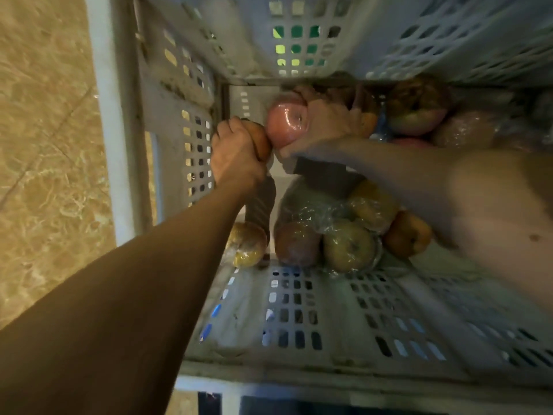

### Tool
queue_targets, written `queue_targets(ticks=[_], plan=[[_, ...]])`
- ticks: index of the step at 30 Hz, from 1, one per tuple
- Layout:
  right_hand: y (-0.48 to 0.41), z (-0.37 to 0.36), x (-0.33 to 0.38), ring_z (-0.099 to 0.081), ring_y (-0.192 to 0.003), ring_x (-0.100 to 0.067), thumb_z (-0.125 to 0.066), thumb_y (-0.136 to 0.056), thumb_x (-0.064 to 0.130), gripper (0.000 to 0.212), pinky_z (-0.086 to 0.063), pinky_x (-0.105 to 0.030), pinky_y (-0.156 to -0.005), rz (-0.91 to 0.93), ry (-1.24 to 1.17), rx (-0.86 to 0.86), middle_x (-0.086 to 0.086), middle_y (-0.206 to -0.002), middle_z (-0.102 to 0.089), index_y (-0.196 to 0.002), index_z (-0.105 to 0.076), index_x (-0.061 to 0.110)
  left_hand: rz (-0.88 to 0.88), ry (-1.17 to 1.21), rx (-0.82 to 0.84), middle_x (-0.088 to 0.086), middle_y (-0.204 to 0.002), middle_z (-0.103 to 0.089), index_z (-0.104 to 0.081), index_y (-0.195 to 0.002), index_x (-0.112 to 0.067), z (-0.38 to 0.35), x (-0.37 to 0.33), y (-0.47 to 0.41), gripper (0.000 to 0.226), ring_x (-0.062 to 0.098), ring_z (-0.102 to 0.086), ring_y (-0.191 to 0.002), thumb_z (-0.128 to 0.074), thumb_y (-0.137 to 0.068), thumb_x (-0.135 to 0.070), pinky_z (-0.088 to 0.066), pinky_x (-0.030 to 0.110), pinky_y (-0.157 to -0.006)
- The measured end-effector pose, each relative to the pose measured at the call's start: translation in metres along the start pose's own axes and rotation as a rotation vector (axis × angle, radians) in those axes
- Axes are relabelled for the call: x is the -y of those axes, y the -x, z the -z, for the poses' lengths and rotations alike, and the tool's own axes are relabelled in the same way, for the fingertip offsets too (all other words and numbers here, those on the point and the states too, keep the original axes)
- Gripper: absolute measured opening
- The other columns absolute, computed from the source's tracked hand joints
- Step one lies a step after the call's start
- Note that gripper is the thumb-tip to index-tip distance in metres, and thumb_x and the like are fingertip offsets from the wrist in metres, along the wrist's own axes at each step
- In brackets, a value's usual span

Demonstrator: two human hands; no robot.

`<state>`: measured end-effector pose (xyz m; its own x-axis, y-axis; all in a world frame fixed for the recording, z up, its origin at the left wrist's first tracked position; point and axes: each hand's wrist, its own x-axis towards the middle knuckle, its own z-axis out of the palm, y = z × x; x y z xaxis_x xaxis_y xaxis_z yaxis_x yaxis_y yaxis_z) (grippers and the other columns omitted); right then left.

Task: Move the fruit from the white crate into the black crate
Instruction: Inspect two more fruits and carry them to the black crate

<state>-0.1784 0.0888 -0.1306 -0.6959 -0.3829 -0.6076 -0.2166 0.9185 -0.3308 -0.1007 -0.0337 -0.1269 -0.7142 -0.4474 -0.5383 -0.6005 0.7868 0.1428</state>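
White plastic walls pierced with square holes close round both hands: this is the white crate (299,310), seen from above. The left hand (233,148) has its fingers curled over an orange fruit (261,142) and holds it close to the crate's left wall. Just right of that grip, touching the orange fruit, is a pink apple (285,124), shiny with film. The right hand (326,121) clasps it from the right, with the thumb on its near side and the fingers wrapped over the far side. Both grips are full.

Right of the right hand's grip sits a large red-green apple (417,106), with more wrapped fruit blurred past it. Nearer the person than the two grips, a cluster lies on the crate bottom: a yellow fruit (247,244) beside the left forearm, a dull red apple (296,242), a yellow-green apple (348,245) touching it, and a brown-orange fruit (407,233) further right. Left of the left hand's grip, outside the crate, is a tan stone floor (45,145).
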Motion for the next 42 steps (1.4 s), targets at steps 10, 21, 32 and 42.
queue_targets(ticks=[10, 21, 32, 42], plan=[[0.099, 0.071, -0.006, -0.052, -0.111, -0.021, -0.082, -0.034, 0.052, 0.1, -0.046, -0.035, -0.095, -0.262, -0.643, -0.177, -0.001, -0.119, -0.055, -0.125, -0.044, 0.032, 0.362, 0.853, 0.163, 0.003, -0.121, -0.053, -0.043, -0.129, -0.018, 0.068, -0.015, 0.089, 0.084, 0.02, -0.055, -0.108, -0.085, -0.058, -0.034, -0.052, 0.038, -0.09], [0.239, 0.136, 0.022, -0.053, -0.108, -0.012, -0.085, -0.059, 0.009, 0.087, -0.045, -0.027, -0.086, -0.409, -1.0, -0.203, 0.005, -0.119, -0.051, -0.132, -0.04, 0.02, 0.539, 1.605, 0.615, 0.007, -0.12, -0.06, -0.051, -0.128, -0.014, 0.189, -0.017, 0.191, 0.077, 0.017, -0.061, -0.098, -0.074, -0.058, -0.037, -0.053, 0.025, -0.068], [0.27, 0.185, 0.059, -0.055, -0.109, -0.016, -0.084, -0.062, 0.014, 0.084, -0.049, -0.032, -0.09, -0.372, -1.116, -0.246, 0.006, -0.119, -0.053, -0.132, -0.039, 0.026, 0.458, 1.816, 0.716, 0.015, -0.111, -0.066, -0.051, -0.127, -0.019, 0.253, -0.028, 0.221, 0.078, 0.029, -0.068, -0.088, -0.083, -0.057, -0.038, -0.06, 0.037, -0.062], [0.292, 0.189, 0.049, -0.054, -0.114, -0.02, -0.086, -0.059, 0.014, 0.088, -0.048, -0.042, -0.098, -0.379, -1.104, -0.239, 0.004, -0.12, -0.049, -0.132, -0.038, 0.025, 0.738, 1.77, 0.65, 0.015, -0.112, -0.063, -0.057, -0.108, -0.022, 0.263, -0.039, 0.235, 0.038, 0.033, -0.064, -0.096, -0.051, -0.087, -0.054, -0.058, 0.043, -0.058]])
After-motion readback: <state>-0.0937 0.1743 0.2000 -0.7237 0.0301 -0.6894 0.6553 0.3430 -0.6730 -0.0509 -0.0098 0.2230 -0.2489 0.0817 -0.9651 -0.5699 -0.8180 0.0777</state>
